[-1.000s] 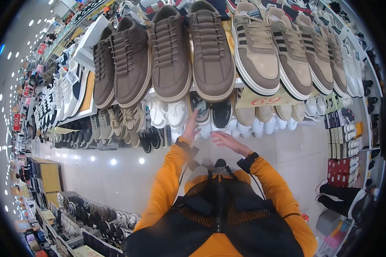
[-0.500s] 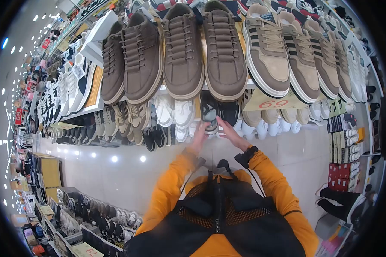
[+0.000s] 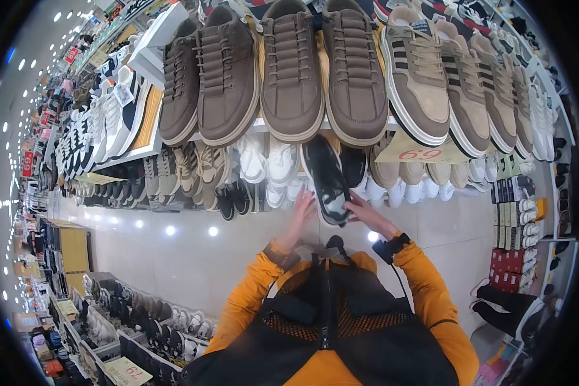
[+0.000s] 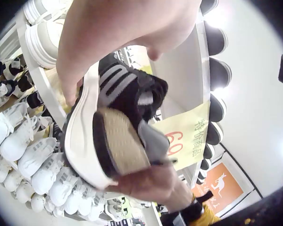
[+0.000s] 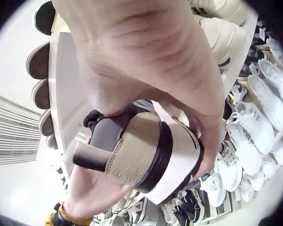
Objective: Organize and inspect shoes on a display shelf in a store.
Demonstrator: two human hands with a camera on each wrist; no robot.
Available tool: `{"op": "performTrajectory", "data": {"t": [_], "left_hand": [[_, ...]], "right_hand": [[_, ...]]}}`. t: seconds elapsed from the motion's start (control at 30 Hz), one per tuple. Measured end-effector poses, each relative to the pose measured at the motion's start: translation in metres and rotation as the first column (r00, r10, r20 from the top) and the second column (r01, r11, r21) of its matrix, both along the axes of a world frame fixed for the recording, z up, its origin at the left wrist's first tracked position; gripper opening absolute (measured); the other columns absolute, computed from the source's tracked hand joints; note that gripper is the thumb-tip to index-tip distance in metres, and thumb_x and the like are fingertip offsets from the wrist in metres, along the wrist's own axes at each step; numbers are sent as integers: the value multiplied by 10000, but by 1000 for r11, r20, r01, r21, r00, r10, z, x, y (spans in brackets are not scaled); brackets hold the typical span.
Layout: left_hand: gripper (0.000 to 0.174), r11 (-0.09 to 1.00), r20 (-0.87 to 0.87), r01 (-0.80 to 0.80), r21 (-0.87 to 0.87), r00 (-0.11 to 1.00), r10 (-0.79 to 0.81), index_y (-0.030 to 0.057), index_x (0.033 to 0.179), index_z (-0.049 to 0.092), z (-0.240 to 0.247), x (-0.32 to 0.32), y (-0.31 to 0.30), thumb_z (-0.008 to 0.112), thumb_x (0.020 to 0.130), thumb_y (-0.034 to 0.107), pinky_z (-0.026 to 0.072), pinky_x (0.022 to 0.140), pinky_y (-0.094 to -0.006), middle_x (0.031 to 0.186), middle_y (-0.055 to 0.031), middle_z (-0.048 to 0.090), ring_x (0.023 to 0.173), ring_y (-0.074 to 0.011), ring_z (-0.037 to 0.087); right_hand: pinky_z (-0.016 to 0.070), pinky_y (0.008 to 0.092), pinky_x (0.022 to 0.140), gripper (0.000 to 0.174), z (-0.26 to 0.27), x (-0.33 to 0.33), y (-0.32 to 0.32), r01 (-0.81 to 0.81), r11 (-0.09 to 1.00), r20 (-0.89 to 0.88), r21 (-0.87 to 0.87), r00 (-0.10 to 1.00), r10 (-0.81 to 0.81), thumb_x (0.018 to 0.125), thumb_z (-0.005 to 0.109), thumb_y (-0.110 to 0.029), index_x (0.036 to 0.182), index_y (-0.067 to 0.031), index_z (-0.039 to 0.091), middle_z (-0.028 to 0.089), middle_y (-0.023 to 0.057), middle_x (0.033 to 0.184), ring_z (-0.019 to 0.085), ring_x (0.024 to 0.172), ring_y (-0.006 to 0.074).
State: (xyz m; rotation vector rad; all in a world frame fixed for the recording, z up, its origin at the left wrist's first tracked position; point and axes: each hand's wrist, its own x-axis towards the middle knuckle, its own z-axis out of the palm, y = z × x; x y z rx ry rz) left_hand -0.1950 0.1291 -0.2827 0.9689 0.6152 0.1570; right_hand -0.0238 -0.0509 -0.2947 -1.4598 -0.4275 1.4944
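Observation:
A black shoe with grey stripes, a white sole and a beige heel panel [image 3: 328,183] [image 4: 122,143] [image 5: 139,146] is held tilted in front of the lower shelf. My right hand [image 3: 372,217] [image 5: 146,56] grips it near the heel, its fingers along the sole and its thumb near the collar. On the other side is my left hand [image 3: 299,217] [image 4: 127,28], spread beside the sole, fingertips against or very near it and thumb apart from the shoe. The left wrist view shows both hands around the shoe; part of the left fingers is hidden behind the sole.
Brown shoes [image 3: 293,77] and beige striped shoes [image 3: 418,83] line the upper shelf, above a yellow 69 price card [image 3: 421,152]. White shoes [image 3: 280,161] stand below. A person's dark-trousered legs [image 3: 505,309] are at the right, another shoe rack [image 3: 151,321] at lower left.
The right hand has taken hold of the dark shoe, which has come off the lower shelf towards the body. Both hands have drawn back with it; the view has shifted slightly left.

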Motion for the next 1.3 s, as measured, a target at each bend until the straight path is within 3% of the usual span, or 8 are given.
{"op": "performTrajectory", "data": {"t": [0.2,0.27,0.37,0.5,0.83,1.0,1.1,1.3], "left_hand": [[778,996,-120,-40,-77,992,31,141,1496,149,36,4,22,533,925,504,411,1017,-369,1352,-83,424,1200,-200,446],[823,998,-137,61,21,989,-58,106,1494,140,-5,-7,46,589,906,465,476,938,-324,1251,-63,510,1073,-177,549],[782,985,-341,163,-56,924,-173,104,1478,188,23,-13,49,651,891,334,521,828,-265,1184,-68,539,856,-145,636],[686,893,-244,445,64,875,-418,204,1470,223,36,-39,61,615,908,178,524,823,-271,1180,-78,524,895,-135,615],[792,915,-42,394,-87,916,-399,104,1502,136,4,-86,44,634,887,67,416,1026,-364,1499,-92,242,1296,-214,420],[717,933,-27,284,-221,955,-297,96,1478,209,-36,-90,34,635,901,103,452,978,-345,1414,-64,394,1220,-166,479],[667,945,-26,285,-161,956,-292,86,1454,265,-58,-85,25,642,908,152,459,970,-355,1364,-57,453,1199,-162,493],[601,999,-7,24,22,1000,-24,85,1383,342,-67,-33,6,674,889,169,495,932,-344,1323,-58,488,1168,-172,524]], "right_hand": [[485,288,783,733,21,11,-41,-175,984,188,-27,966,177,891,574,-283,1514,-139,214,544,60,1165,513,1003,133],[427,299,933,690,39,18,-47,-281,953,34,-115,957,287,908,544,-314,1489,-72,261,442,80,1374,481,1163,165],[445,282,852,635,20,26,-59,-314,940,47,-131,945,322,901,522,-385,1447,-100,368,538,7,1226,502,1053,113],[416,277,889,623,22,26,-58,-302,950,30,-85,952,305,906,490,-454,1405,-84,429,538,10,1254,509,1080,119],[381,339,1009,549,37,17,-1,340,927,-367,156,891,-266,973,461,-477,1360,-91,413,512,43,1301,488,1181,145],[402,306,977,516,13,14,47,339,924,-215,177,929,-300,925,619,-336,1329,-72,436,525,33,1264,523,1113,116],[365,315,1050,806,7,5,66,239,946,-100,217,970,-222,959,547,-363,1491,6,67,363,99,1438,453,1245,211],[400,356,1021,680,-14,-6,71,55,990,37,127,998,-60,987,448,-443,1495,-63,203,361,74,1457,457,1247,203]]}}
